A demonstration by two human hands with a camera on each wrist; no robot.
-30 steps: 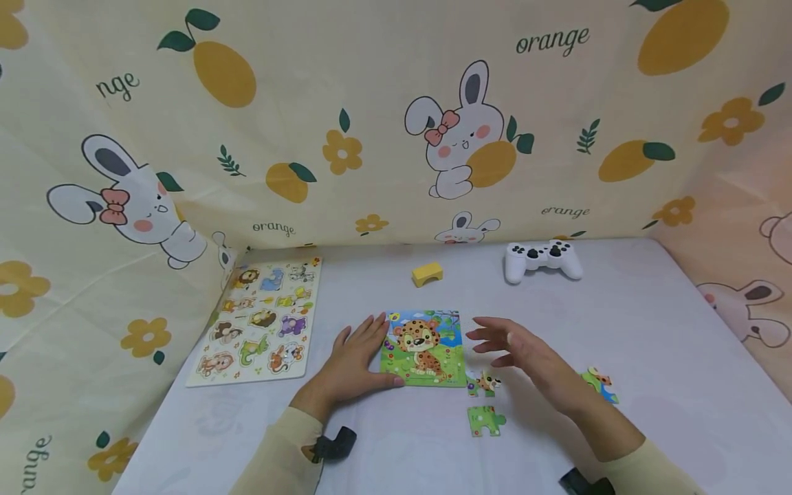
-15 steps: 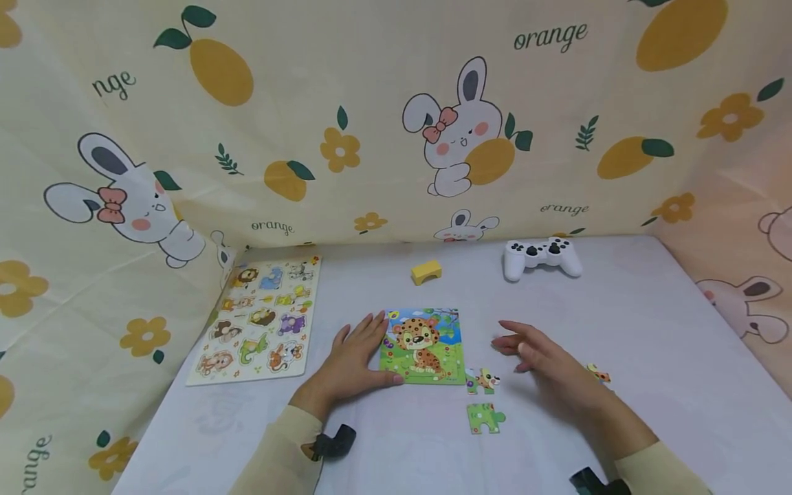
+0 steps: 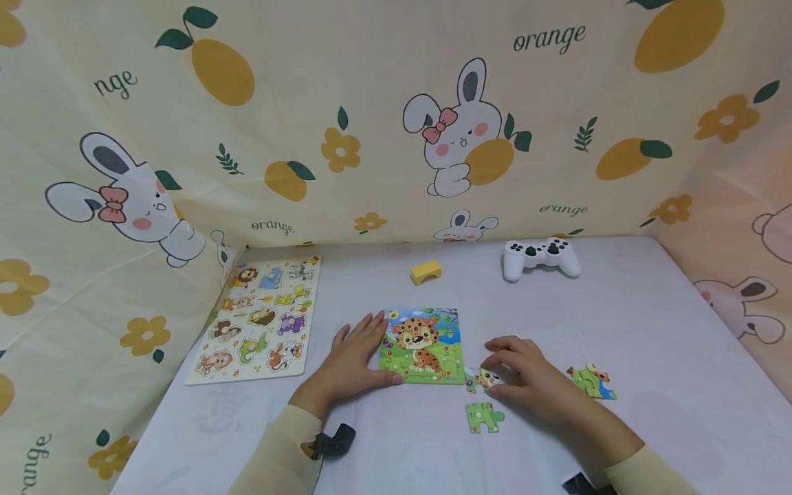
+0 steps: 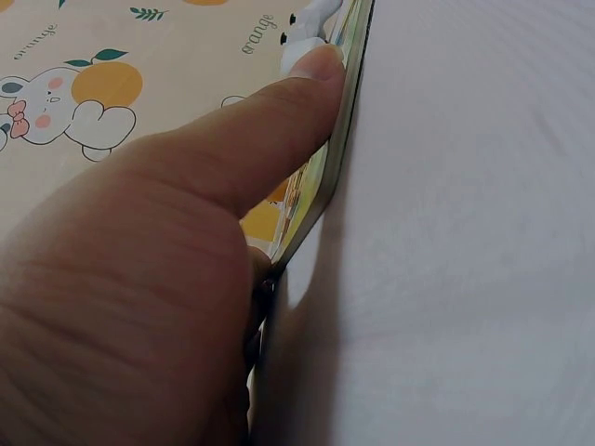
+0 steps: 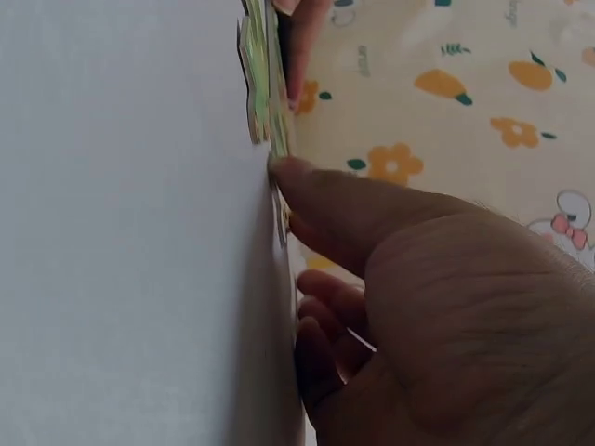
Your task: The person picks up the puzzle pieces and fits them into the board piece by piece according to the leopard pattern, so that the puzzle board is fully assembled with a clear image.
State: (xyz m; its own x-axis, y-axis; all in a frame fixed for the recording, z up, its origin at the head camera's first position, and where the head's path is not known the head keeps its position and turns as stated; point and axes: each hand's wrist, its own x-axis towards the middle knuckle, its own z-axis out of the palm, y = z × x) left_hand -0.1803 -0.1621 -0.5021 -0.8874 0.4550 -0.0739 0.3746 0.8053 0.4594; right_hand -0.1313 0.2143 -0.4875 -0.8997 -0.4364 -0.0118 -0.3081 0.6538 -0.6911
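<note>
In the head view a square leopard puzzle board [image 3: 422, 345] lies flat on the table. My left hand [image 3: 349, 357] rests against its left side with fingers spread. The left thumb [image 4: 321, 70] lies along the board's near edge. At the board's right, my right hand [image 3: 526, 378] has thumb and fingers bent around a jigsaw piece [image 3: 475, 381] with part of an animal picture, and the hand partly covers it. A green jigsaw piece [image 3: 485, 417] lies just in front. In the right wrist view the right thumb [image 5: 302, 177] touches down at the piece's edge.
Joined or overlapping jigsaw pieces [image 3: 592, 381] lie beyond the right wrist. An animal puzzle board [image 3: 260, 320] stands to the left. A yellow arched block [image 3: 426, 272] and a white game controller [image 3: 541, 259] sit at the back, before a patterned cloth backdrop.
My right hand first drew away to the right, then came back down to the jigsaw piece beside the board, and its fingers closed around it. The left hand has stayed put.
</note>
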